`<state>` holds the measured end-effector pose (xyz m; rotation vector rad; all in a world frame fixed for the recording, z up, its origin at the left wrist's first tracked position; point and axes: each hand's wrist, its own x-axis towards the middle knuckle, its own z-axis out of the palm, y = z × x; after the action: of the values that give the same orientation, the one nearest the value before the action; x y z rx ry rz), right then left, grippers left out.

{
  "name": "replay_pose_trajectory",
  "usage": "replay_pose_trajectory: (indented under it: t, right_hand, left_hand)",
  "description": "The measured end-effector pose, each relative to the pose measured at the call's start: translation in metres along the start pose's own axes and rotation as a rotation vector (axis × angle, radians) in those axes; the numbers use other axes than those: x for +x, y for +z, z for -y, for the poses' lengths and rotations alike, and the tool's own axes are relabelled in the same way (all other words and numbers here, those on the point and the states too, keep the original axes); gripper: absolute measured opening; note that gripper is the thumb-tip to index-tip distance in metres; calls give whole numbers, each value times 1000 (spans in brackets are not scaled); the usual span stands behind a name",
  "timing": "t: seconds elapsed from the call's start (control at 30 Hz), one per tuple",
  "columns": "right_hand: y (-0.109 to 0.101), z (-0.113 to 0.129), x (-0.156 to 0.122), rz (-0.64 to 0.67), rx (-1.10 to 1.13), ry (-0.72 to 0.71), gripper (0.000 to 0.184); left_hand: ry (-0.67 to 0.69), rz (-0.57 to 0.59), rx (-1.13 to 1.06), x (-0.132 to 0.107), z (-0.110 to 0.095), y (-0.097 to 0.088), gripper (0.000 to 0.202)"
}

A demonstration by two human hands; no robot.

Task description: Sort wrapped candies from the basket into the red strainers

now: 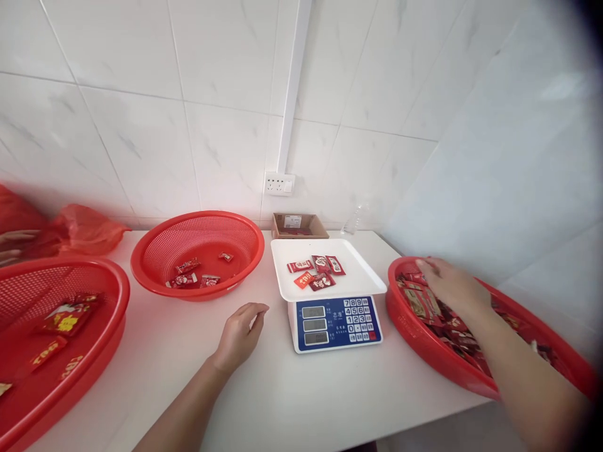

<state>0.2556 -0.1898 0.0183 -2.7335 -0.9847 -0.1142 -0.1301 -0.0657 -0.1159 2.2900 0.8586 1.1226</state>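
Note:
My left hand (241,334) hovers or rests over the white table left of the digital scale (336,323). Its fingers are loosely curled and nothing shows in them. On the scale's white tray (287,251) lie several small wrapped snack packets (323,280), red and dark red. At the right, my right hand (452,285) reaches into a red plastic basket (424,355) filled with wrapped packets (455,326). Its fingers bend down among the packets at the basket's far left end; what they grip is hidden.
Another red basket (198,220) with a few packets stands left of the scale. A larger red basket (106,339) is at the far left, near another person's hand (16,242) and a red plastic bag (89,229). Behind the scale are a cardboard box (311,225) and a clear plastic item (353,220).

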Motion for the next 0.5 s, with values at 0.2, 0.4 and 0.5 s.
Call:
replay_pose_trajectory:
  t: [0.2,0.4,0.5]
  right_hand:
    - [13,-50,2,54,-36,116,60]
    - [21,-64,6,44,-94,106,56]
    - [26,-70,11,79,-155,66,50]
  left_hand:
    - [-13,4,0,0,0,0,20]
    - [-25,8,4,0,1,0,20]
    - [-19,9,2,0,2,-1,20]
